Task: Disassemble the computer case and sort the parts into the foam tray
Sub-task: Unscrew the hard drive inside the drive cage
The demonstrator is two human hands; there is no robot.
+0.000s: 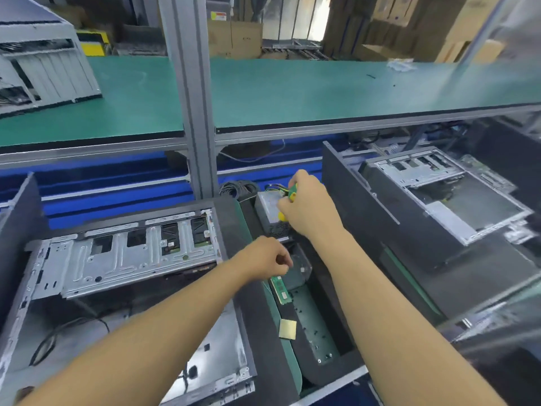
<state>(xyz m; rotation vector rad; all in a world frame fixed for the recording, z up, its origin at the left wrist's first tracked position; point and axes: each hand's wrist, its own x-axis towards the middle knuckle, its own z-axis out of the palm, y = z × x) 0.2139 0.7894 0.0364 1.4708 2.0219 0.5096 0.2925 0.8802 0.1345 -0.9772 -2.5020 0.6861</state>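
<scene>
At frame centre, left hand (265,259) pinching RAM stick (281,290) over tray (260,341), just above, right hand (307,203) gripping screwdriver (292,192) beside power supply (268,205).

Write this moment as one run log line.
left hand: pinches RAM stick at tray | right hand: grips tool above power supply

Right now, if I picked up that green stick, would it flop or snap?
Probably stiff: the stick looks like a flat, straight circuit board. Likely light, since it is thin and the left hand seems to pinch it by one end. Maybe fragile, as small parts seem to sit on its face, so hold its edges.
</scene>
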